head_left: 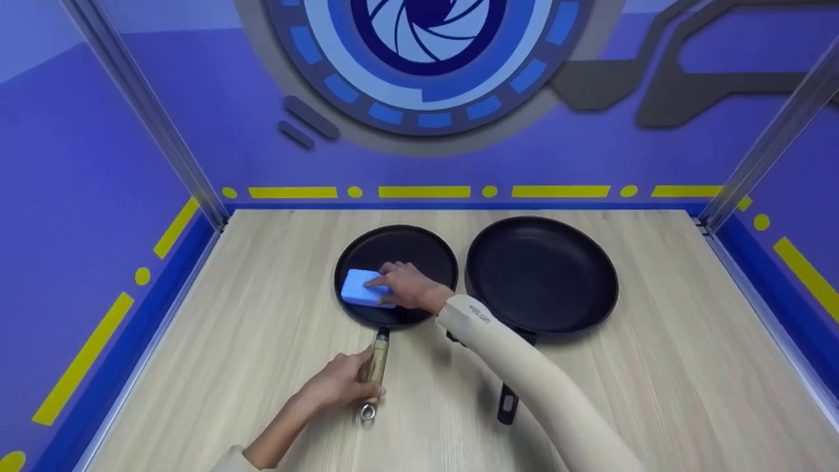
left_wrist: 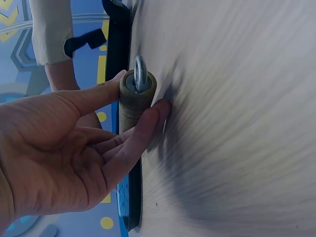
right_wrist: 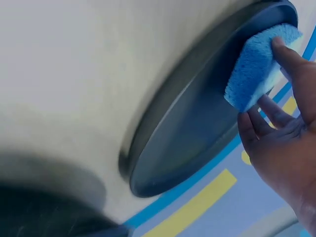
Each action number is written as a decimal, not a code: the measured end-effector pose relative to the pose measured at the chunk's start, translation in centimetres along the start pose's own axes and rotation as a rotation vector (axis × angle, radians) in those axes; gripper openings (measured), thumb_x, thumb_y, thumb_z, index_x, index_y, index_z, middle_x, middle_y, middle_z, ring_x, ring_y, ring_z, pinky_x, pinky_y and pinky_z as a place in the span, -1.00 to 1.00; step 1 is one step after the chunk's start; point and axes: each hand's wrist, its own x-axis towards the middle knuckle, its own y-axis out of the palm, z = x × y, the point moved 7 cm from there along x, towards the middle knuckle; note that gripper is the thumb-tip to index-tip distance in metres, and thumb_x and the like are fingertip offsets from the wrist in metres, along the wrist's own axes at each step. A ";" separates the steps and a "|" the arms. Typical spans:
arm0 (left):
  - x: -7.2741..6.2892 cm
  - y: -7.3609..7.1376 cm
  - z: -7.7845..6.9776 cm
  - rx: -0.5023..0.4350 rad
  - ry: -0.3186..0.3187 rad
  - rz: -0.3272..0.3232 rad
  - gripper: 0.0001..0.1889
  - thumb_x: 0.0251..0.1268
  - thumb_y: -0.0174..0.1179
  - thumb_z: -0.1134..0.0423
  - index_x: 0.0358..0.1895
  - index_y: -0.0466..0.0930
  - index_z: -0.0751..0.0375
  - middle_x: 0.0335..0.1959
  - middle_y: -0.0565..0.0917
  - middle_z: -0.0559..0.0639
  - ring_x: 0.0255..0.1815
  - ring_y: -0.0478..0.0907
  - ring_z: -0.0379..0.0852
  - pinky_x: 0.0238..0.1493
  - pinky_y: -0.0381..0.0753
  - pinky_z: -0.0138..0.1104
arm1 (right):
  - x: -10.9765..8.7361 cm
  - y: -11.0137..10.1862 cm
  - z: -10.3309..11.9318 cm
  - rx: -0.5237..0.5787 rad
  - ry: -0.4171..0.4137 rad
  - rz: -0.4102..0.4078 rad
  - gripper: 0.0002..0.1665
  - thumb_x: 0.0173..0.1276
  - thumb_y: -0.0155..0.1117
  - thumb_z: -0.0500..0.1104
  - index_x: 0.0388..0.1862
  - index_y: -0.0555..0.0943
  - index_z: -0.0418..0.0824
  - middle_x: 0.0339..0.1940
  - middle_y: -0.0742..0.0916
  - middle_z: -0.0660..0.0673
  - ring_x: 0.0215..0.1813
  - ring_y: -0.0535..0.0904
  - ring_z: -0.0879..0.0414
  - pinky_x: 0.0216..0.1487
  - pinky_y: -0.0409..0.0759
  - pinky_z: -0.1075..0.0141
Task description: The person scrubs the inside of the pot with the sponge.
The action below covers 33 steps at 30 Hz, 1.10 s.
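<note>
A shallow black frying pan (head_left: 419, 246) lies on the wooden table, its wooden handle (head_left: 377, 364) pointing toward me. My left hand (head_left: 341, 380) holds that handle between thumb and fingers; in the left wrist view the handle's metal hanging ring (left_wrist: 140, 74) faces the camera. Inside the pan, on its left side, is a blue sponge (head_left: 360, 287). My right hand (head_left: 409, 285) grips the sponge, and the right wrist view shows the thumb on one side of the sponge (right_wrist: 256, 69) and fingers on the other.
To the right stands a larger, deeper black frying pan (head_left: 541, 275), close beside the first. Its black handle (head_left: 507, 403) reaches toward me, partly under my right forearm. Blue panels with yellow marks (head_left: 426, 191) wall in the wooden table (head_left: 688, 367) at the back and sides.
</note>
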 end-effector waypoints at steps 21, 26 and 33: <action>0.3 2.0 3.3 0.017 0.010 0.085 0.01 0.35 0.30 -0.17 0.55 0.07 0.53 -0.62 0.36 -0.22 -0.59 0.24 -0.21 -0.36 0.37 -0.31 | 3.9 -0.4 -4.7 -0.157 0.408 -0.165 -0.51 0.58 0.15 0.03 0.44 0.47 0.09 0.32 0.58 -0.27 0.34 0.45 -0.19 0.35 0.51 0.00; -0.5 0.7 0.9 -0.008 0.038 0.061 -0.08 0.35 0.36 0.04 0.52 0.10 0.58 -0.61 0.38 -0.16 -0.59 0.28 -0.18 -0.33 0.37 -0.30 | 4.4 -0.8 -3.6 -0.239 0.363 -0.124 -0.48 0.58 0.13 0.12 0.47 0.46 0.19 0.29 0.59 -0.27 0.32 0.47 -0.18 0.32 0.55 0.01; 0.0 -0.2 0.1 0.024 0.051 0.029 -0.11 0.35 0.36 0.08 0.52 0.13 0.56 -0.55 0.53 -0.09 -0.49 0.41 -0.15 -0.30 0.46 -0.26 | 5.2 -0.7 -1.2 -0.274 0.205 -0.083 -0.47 0.54 0.16 0.22 0.40 0.52 0.15 0.23 0.61 -0.30 0.24 0.50 -0.18 0.11 0.69 0.05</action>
